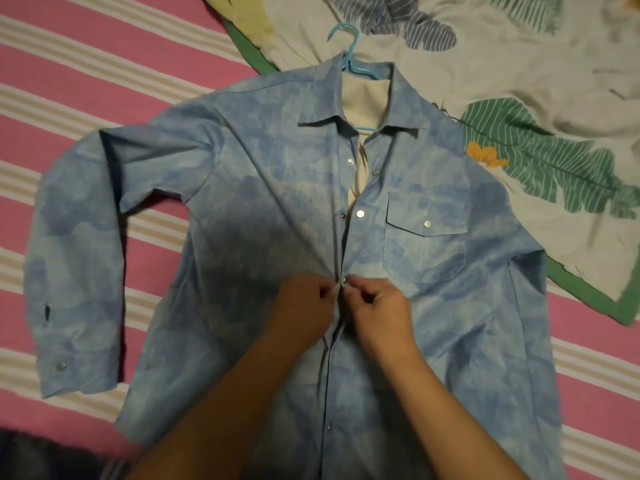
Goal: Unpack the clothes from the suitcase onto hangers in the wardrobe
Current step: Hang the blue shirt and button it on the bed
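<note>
A light blue mottled long-sleeved shirt lies flat, front up, on the bed. A turquoise plastic hanger sits inside its collar, with the hook pointing away from me. The upper placket is parted, with silver snaps showing down both edges. My left hand pinches the left placket edge at mid-chest. My right hand pinches the right edge beside it, at a snap. Both forearms reach in from the bottom of the view. No suitcase or wardrobe is in view.
The pink sheet with beige stripes covers the bed to the left and lower right. A cream blanket with green leaf print lies crumpled at the upper right, partly under the shirt's shoulder. A dark object fills the bottom left corner.
</note>
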The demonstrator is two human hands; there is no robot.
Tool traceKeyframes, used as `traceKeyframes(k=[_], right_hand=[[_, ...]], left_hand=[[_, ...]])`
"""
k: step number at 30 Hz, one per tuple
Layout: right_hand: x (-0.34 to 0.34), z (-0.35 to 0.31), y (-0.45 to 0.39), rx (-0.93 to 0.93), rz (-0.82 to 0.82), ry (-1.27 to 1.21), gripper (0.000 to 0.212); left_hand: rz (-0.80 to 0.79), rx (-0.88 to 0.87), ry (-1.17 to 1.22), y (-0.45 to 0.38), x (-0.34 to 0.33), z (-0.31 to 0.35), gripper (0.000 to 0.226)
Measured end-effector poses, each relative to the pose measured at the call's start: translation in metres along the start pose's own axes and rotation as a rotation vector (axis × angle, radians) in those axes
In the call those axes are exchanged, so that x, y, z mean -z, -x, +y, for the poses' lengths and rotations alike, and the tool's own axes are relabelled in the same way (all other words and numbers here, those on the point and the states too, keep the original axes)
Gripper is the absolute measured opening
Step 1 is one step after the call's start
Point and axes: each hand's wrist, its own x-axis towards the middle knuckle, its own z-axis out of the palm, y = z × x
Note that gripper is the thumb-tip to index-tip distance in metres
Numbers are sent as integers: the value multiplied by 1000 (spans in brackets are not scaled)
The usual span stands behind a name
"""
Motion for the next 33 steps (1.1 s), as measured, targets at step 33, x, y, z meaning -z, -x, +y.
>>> traceKeyframes(k=[33], right_hand=[[-17, -43, -91, -306, 97, -599, 14]], left_hand=[[92, 247, 702, -105, 4, 15, 10]])
